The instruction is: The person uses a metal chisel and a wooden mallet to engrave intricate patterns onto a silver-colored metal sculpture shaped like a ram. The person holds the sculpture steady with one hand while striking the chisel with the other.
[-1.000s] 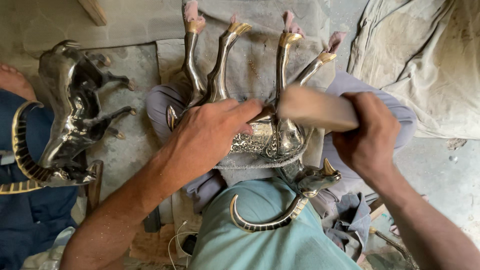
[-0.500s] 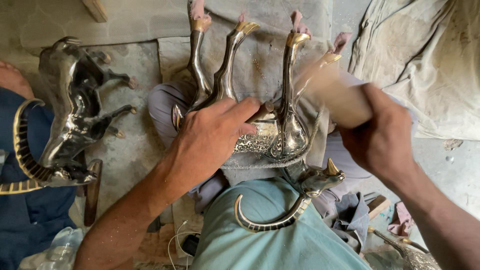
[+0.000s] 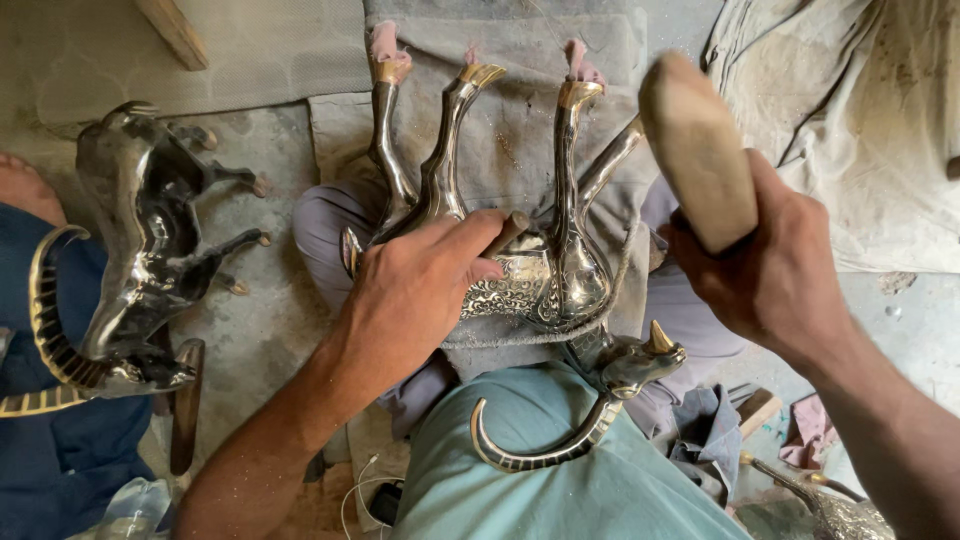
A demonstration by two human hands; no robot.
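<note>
We hold a metal goat figure (image 3: 530, 280) upside down across our lap, its four legs pointing up toward twelve o'clock and its horned head (image 3: 640, 360) hanging down at about five o'clock, with one long ridged horn (image 3: 540, 450) curving over our teal shirt (image 3: 580, 490). Our left hand (image 3: 420, 290) lies on the belly of the figure, the fingers (image 3: 470, 245) curled closed around a small dark punch (image 3: 505, 235) whose tip meets the engraved silver body. Our right hand (image 3: 770, 270) is at three o'clock, its fingers wrapped fully shut around the handle of a wooden mallet (image 3: 700, 150), whose pale head is raised above and to the right of the figure, well apart from the punch. The figure's hooves (image 3: 480, 75) are brass-coloured, and bits of pink material (image 3: 383, 40) sit on several of them. A grey cloth (image 3: 500, 130) lies under the figure and over our knees. At nine o'clock a second metal goat figure (image 3: 150, 250) lies on its side on the concrete floor (image 3: 270, 330), its legs pointing toward us and its striped horn (image 3: 45, 320) resting against the blue clothing (image 3: 60, 440) of another person. A pale crumpled sheet (image 3: 850, 130) fills the area at two o'clock, and a wooden strip (image 3: 175, 30) lies at eleven o'clock.
</note>
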